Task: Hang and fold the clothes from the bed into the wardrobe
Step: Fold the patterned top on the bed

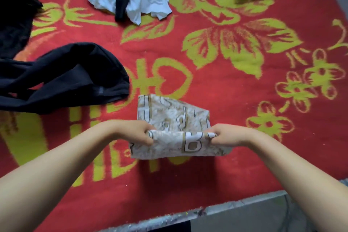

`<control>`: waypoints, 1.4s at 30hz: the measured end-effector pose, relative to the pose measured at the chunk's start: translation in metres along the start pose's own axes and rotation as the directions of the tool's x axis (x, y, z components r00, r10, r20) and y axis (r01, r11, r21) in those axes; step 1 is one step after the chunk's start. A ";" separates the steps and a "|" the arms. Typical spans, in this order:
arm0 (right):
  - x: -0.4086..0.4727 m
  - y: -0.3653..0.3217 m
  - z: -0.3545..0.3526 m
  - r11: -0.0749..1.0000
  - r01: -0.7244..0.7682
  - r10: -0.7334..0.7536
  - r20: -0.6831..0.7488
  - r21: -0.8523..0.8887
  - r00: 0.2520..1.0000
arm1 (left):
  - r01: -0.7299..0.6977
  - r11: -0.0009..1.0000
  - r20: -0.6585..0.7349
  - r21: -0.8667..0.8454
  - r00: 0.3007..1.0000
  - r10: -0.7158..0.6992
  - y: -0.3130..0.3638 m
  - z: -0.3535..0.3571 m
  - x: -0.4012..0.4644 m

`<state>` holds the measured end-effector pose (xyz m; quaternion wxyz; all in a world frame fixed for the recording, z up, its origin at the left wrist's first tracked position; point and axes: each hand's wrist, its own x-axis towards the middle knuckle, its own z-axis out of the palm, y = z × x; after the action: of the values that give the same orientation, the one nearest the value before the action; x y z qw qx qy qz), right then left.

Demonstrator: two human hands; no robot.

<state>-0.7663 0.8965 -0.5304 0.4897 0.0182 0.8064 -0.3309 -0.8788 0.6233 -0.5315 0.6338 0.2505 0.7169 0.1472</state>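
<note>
Most fingertips are buried in cloth: the left hand (140,133) and right hand (225,134) each curl tight round an end of a raised fold in the white garment with gold lettering (177,117), so what kind of garment it is cannot be made out. Its fold runs left to right, and the part-folded piece lies near the front edge of the red floral bedspread (226,84). Both bare forearms reach forward, converging. A black garment (62,79) lies to the left, cut off at the frame edge.
</note>
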 end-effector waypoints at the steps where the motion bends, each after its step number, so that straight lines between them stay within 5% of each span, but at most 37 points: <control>1: 0.002 0.001 -0.007 0.999 0.008 -0.005 -0.060 0.051 0.998 | 0.007 0.999 -0.043 -0.051 0.999 -0.009 -0.007 -0.008 -0.001; 5: 0.037 0.009 -0.031 0.957 0.027 0.065 -0.306 0.288 0.950 | -0.048 0.951 -0.295 -0.305 0.954 -0.047 -0.034 -0.042 0.019; 7: 0.056 0.011 -0.030 0.974 -0.025 0.131 -0.471 0.225 0.872 | -0.030 0.922 -0.414 -0.387 0.898 -0.145 -0.036 -0.047 0.033; 8: 0.064 0.009 -0.025 0.982 -0.097 0.168 -0.530 0.160 0.831 | 0.003 0.932 -0.511 -0.362 0.836 -0.201 -0.033 -0.043 0.042; 10: 0.079 0.000 -0.013 0.963 -0.270 0.214 -0.633 0.008 0.744 | 0.135 0.966 -0.775 -0.221 0.577 -0.258 -0.030 -0.029 0.059; 11: 0.083 -0.007 -0.006 0.942 -0.328 0.190 -0.688 -0.074 0.700 | 0.191 0.976 -0.878 -0.102 0.443 -0.179 -0.027 -0.016 0.066; 13: 0.096 -0.025 0.015 0.889 -0.356 0.029 -0.741 -0.288 0.671 | 0.222 0.958 -0.926 0.183 0.367 0.091 -0.014 0.017 0.081; 15: 0.110 -0.043 0.044 0.844 -0.308 -0.095 -0.687 -0.440 0.721 | 0.204 0.912 -0.872 0.356 0.425 0.245 -0.003 0.049 0.103; 19: 0.130 -0.022 0.064 0.868 -0.264 -0.048 -0.601 -0.420 0.797 | 0.260 0.903 -0.848 0.343 0.499 0.178 -0.025 0.071 0.132; 22: 0.133 0.020 0.053 0.857 -0.265 -0.105 -0.653 -0.442 0.750 | 0.288 0.894 -0.881 0.342 0.428 0.199 -0.051 0.067 0.137; 24: 0.124 0.045 0.045 0.863 -0.317 -0.041 -0.680 -0.393 0.732 | 0.282 0.934 -0.910 0.220 0.403 0.093 -0.063 0.065 0.134; 29: 0.100 0.077 0.033 0.833 -0.368 0.050 -0.607 -0.413 0.793 | 0.288 0.952 -0.833 0.108 0.548 -0.072 -0.073 0.057 0.114; 32: 0.085 0.056 0.036 0.827 -0.388 -0.016 -0.706 -0.407 0.708 | 0.332 0.935 -0.845 0.124 0.529 -0.076 -0.075 0.050 0.094; 34: 0.075 0.035 0.050 0.850 -0.268 -0.159 -0.706 -0.453 0.690 | 0.306 0.915 -0.866 0.263 0.493 0.084 -0.072 0.061 0.082; 37: 0.068 0.013 0.094 0.817 -0.076 -0.329 -0.570 -0.572 0.752 | 0.148 0.778 -0.691 0.611 0.580 0.432 -0.059 0.105 0.080; 40: 0.080 0.015 0.120 0.776 -0.113 -0.292 -0.513 -0.620 0.807 | 0.179 0.748 -0.654 0.640 0.637 0.407 -0.051 0.128 0.093; 42: 0.091 0.019 0.117 0.771 -0.211 -0.238 -0.579 -0.601 0.780 | 0.265 0.744 -0.695 0.613 0.628 0.349 -0.050 0.124 0.102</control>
<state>-0.7155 0.8200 -0.6489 0.1672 -0.0462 0.9847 -0.0160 -0.7733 0.6246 -0.6622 0.1235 0.3886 0.9130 -0.0099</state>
